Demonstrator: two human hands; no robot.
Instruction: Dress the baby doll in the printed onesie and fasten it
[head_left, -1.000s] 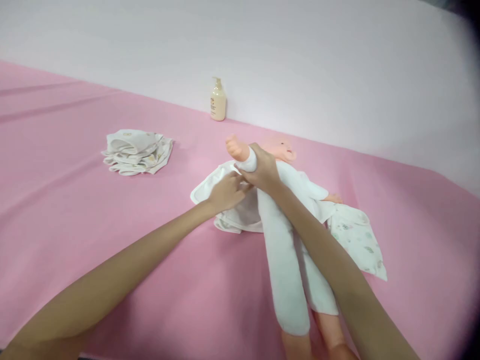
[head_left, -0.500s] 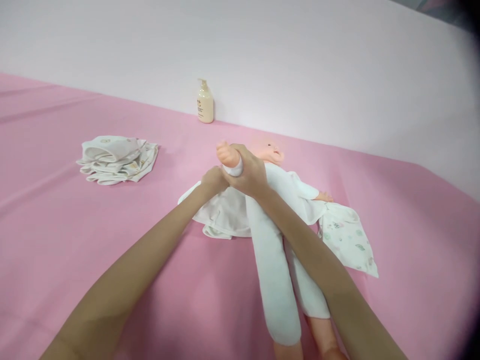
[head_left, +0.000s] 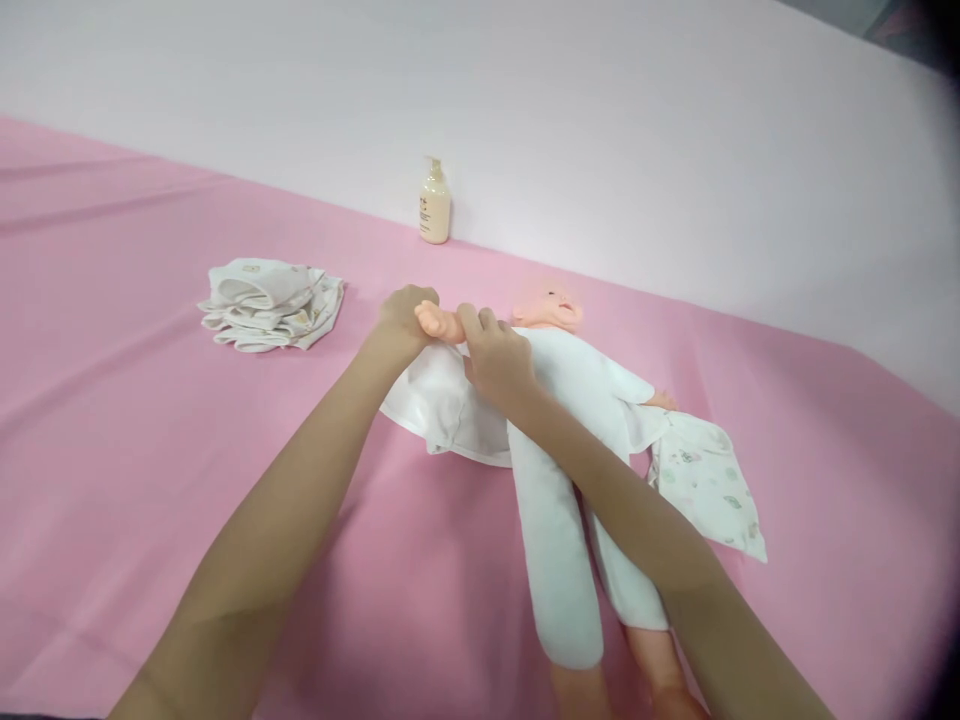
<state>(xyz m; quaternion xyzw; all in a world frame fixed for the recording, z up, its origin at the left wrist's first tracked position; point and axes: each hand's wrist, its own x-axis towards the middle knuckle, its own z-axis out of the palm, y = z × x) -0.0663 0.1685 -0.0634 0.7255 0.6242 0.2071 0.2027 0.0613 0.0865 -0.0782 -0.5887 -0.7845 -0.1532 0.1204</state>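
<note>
A baby doll (head_left: 551, 540) in a white bodysuit lies on its back, its head away from me and its bare lower legs towards me. My right hand (head_left: 496, 358) is closed around the doll's arm near the wrist, and the doll's small hand (head_left: 439, 322) pokes out to the left. Just left of that small hand is my left hand (head_left: 407, 318), its fingers curled; what they grip is hidden. Beneath both hands spreads a white garment (head_left: 472, 420) that runs under the doll. Its printed part (head_left: 709, 480) shows at the doll's other side.
A folded pile of printed white clothes (head_left: 274, 305) lies to the left on the pink sheet (head_left: 135, 400). At the back, against the pale wall (head_left: 637, 150), stands a cream pump bottle (head_left: 435, 210).
My left hand has drawn left, apart from my right hand. The doll's hand, raised before, is now lower and points left, with more of its forearm bare. The view has shifted slightly.
</note>
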